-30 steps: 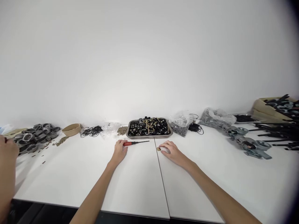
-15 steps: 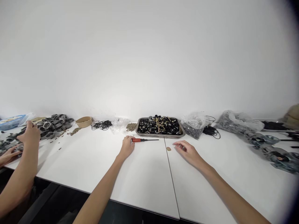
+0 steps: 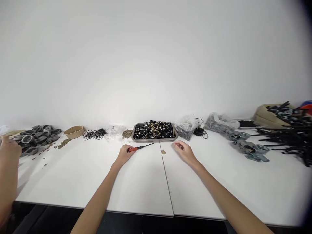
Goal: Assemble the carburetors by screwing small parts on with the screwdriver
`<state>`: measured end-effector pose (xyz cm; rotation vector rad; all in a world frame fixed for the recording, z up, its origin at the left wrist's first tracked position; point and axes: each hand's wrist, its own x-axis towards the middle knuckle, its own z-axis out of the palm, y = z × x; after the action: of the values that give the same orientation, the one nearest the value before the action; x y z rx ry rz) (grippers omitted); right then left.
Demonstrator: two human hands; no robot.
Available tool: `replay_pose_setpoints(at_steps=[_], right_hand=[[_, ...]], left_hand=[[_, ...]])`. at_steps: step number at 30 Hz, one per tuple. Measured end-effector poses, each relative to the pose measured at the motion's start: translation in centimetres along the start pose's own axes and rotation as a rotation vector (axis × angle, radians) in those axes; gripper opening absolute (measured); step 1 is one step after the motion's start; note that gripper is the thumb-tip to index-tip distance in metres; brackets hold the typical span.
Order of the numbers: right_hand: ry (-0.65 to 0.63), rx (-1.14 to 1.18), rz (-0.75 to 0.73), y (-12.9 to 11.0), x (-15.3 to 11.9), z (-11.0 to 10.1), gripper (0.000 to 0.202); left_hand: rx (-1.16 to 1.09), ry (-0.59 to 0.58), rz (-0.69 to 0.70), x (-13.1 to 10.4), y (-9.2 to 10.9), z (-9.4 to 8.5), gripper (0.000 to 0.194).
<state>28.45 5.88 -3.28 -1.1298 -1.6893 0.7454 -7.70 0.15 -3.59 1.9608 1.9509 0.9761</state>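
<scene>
My left hand (image 3: 124, 155) is closed around the red handle of a screwdriver (image 3: 133, 149). Its dark shaft points right and slightly away from me, in front of the metal tray (image 3: 156, 140). To the right of the table seam, my right hand (image 3: 184, 152) rests near the tray's right corner, fingers loosely bent and a little apart, with nothing visible in them. A small brass-coloured disc (image 3: 163, 152) lies flat by the seam, just left of my right fingertips and apart from them. Black parts and brass-coloured pieces are heaped in the tray.
Small brass pieces (image 3: 127, 133), black rings (image 3: 94, 134) and a tan bowl (image 3: 73, 132) stand left of the tray. Grey ring-shaped parts (image 3: 40, 136) lie near a co-worker's arm (image 3: 8, 175). Plastic bags (image 3: 186, 126), grey-green fittings (image 3: 246, 146) and black rods (image 3: 290, 136) are to the right.
My view has swung right, bringing more black rods in. The screwdriver has tilted, its tip now angled further away. My right hand's fingers are slightly more bent.
</scene>
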Motion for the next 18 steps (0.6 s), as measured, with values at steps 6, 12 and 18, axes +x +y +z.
replay_pose_setpoints(at_steps=[6, 12, 18], right_hand=[[0.077, 0.015, -0.014, 0.2, 0.4, -0.3, 0.042], [0.059, 0.014, -0.022, 0.5, 1.0, 0.3, 0.037], [0.097, -0.053, -0.066, -2.1, -0.3, -1.7, 0.031]], left_hand=[[-0.038, 0.009, -0.003, 0.0, 0.4, -0.2, 0.029], [-0.056, 0.021, -0.002, 0.2, 0.1, 0.1, 0.027], [-0.102, 0.139, -0.019, -1.0, 2.5, -2.0, 0.037]])
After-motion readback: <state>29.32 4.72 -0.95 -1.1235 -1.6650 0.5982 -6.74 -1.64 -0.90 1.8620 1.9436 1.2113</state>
